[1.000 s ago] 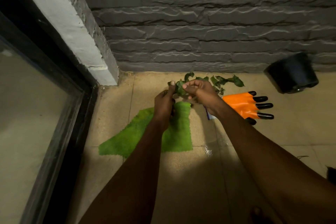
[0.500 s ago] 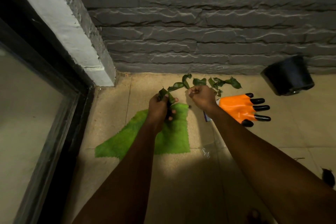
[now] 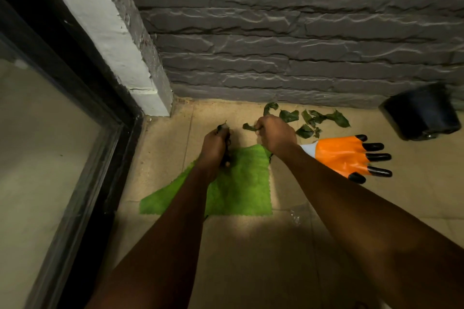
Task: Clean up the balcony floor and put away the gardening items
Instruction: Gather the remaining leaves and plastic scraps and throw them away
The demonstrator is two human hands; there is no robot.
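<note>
Left hand (image 3: 215, 148): grip curled tight round a dark wad of leaves (image 3: 222, 128). Only a tip pokes out above the knuckles; the rest is hidden in the fist. Right hand (image 3: 276, 135): grip curled, pinching a leaf (image 3: 249, 127) low over the floor (image 3: 251, 258). Loose leaves (image 3: 315, 120) lie near the wall base, just beyond an orange glove (image 3: 344, 155). Both forearms reach forward, backs of hands up, over a green cloth (image 3: 241, 183). Black pot (image 3: 421, 114) sits far right, dim.

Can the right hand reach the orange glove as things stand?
Probably yes: the glove lies on the floor just beside the right hand, nothing between them. That hand pinches a leaf, though.
</note>
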